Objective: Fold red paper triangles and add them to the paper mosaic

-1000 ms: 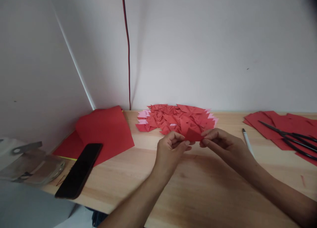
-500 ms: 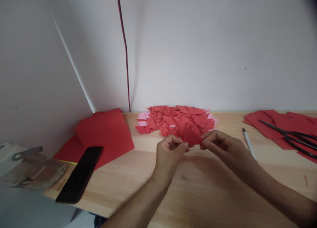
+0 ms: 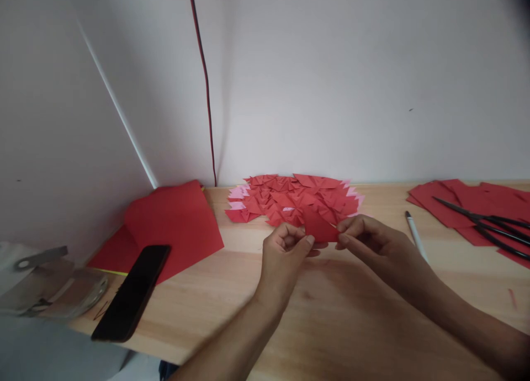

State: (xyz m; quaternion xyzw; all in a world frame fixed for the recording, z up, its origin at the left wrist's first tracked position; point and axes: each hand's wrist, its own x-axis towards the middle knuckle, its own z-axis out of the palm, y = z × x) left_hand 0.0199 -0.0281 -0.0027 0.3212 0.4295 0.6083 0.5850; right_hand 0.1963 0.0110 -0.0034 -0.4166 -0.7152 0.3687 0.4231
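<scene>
You hold a small red paper (image 3: 318, 229) just below the centre of the frame. Your left hand (image 3: 284, 257) has thumb and fingers pinched together on its left edge; your right hand (image 3: 370, 243) pinches the right corner likewise. This paper looks matte, with one slanting side. Above it in the frame lies a pile (image 3: 285, 196) of sharply folded red and pink pieces. On the pale wooden table (image 3: 331, 326), at right, slender black scissors (image 3: 476, 217) rest upon flat sheets (image 3: 445, 204), near a white pen (image 3: 415, 234). At lower left, a black phone (image 3: 131, 292) overlaps a broad red sheet (image 3: 182, 221).
</scene>
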